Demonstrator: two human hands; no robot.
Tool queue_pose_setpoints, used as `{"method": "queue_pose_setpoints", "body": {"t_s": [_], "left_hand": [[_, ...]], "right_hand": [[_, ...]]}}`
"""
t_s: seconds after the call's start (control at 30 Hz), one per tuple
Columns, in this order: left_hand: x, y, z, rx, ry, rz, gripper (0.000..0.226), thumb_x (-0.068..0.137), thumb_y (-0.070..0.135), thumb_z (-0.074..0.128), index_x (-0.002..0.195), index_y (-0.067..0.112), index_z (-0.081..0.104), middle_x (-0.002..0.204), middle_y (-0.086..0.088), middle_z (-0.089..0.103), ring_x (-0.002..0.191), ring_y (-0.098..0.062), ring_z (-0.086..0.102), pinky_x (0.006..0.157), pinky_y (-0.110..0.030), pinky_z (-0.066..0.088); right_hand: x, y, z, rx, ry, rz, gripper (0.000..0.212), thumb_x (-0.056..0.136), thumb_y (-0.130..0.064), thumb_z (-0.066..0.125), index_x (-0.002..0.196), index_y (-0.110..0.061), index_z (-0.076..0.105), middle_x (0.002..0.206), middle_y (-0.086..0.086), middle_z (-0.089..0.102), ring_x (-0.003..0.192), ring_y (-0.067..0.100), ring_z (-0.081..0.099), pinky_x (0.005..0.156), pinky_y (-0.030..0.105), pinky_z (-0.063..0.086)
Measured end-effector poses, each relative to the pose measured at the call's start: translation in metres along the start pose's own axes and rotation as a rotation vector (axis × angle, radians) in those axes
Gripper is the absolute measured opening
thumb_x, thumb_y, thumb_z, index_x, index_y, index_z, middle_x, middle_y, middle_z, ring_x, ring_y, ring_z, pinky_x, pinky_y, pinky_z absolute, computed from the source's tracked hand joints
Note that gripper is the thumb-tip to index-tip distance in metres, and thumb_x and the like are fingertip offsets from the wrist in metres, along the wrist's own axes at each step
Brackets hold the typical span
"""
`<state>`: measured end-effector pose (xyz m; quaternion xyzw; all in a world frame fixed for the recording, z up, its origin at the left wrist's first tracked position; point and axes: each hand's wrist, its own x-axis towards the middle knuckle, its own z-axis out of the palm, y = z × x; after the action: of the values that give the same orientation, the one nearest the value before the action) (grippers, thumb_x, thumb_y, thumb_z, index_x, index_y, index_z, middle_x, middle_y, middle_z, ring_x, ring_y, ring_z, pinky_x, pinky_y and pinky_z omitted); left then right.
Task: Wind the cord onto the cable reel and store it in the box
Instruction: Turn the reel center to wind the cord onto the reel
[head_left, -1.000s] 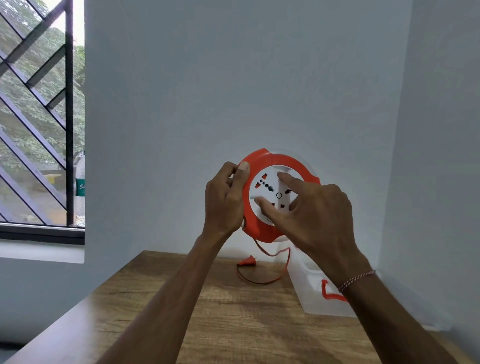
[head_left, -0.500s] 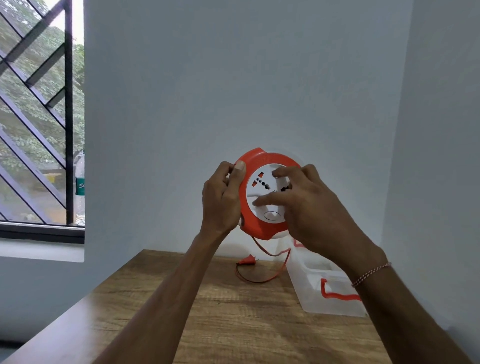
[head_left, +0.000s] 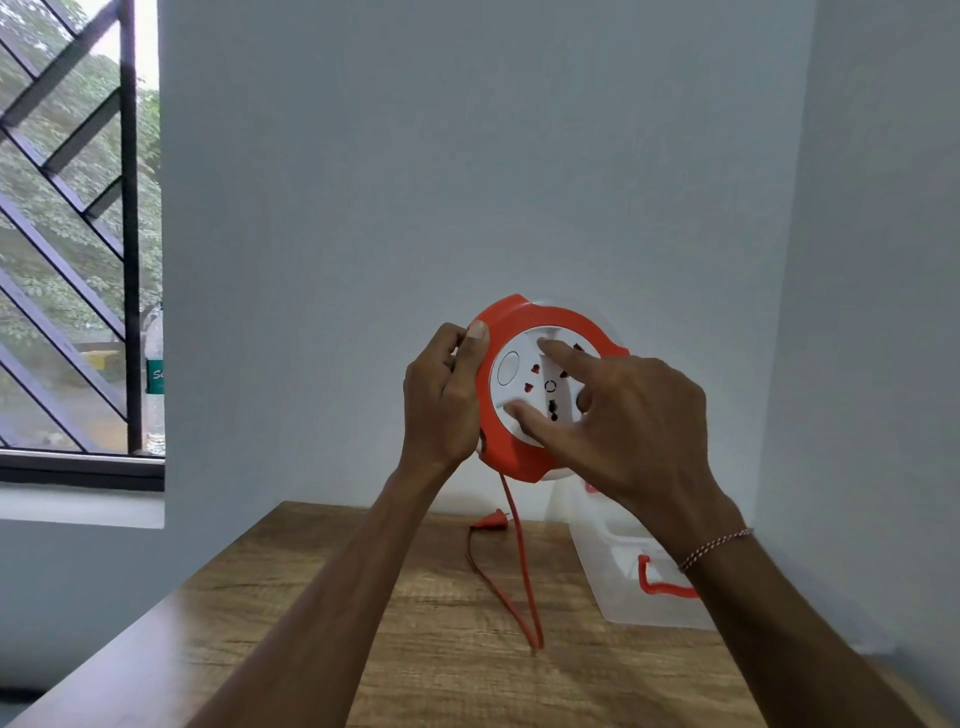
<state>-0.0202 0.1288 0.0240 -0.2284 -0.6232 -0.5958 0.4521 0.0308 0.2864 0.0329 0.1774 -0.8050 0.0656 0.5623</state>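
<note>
I hold an orange cable reel with a white socket face up in front of the wall, above the wooden table. My left hand grips its left rim, thumb on the orange edge. My right hand rests on the white centre disc, with the forefinger and thumb pressed on it. An orange cord hangs from the reel's underside, loops down onto the table and ends in an orange plug lying near the wall. A clear plastic box with an orange latch stands at the right, partly behind my right wrist.
A barred window is at the left, with a bottle on its sill. Walls close in behind and to the right of the table. The table's left edge runs diagonally toward me.
The white disc has turned under my right hand; its round button went from the bottom to the upper left. The cord loop on the table has stretched out toward me.
</note>
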Motion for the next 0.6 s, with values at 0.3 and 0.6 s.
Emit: {"method": "queue_pose_setpoints", "body": {"t_s": [0.3,0.6], "left_hand": [[0.003,0.000,-0.004,-0.032,0.044,-0.003,0.034,0.101,0.038,0.042,0.091,0.010,0.059,0.081,-0.007,0.067,0.071,-0.027,0.064,0.061,-0.036,0.057],[0.004,-0.002,-0.003,-0.018,0.025,0.012,0.028,0.101,0.036,0.043,0.090,0.017,0.060,0.077,0.003,0.068,0.066,-0.013,0.067,0.058,-0.021,0.057]], "right_hand": [[0.002,0.009,-0.001,0.062,0.099,-0.162,0.049,0.087,-0.060,0.054,0.117,-0.023,0.067,0.093,0.003,0.074,0.080,0.019,0.062,0.068,0.031,0.055],[0.005,0.008,-0.001,0.017,-0.234,-0.297,0.052,0.061,-0.027,0.088,0.110,-0.032,0.071,0.136,0.008,0.053,0.121,0.031,0.050,0.087,0.048,0.052]]}}
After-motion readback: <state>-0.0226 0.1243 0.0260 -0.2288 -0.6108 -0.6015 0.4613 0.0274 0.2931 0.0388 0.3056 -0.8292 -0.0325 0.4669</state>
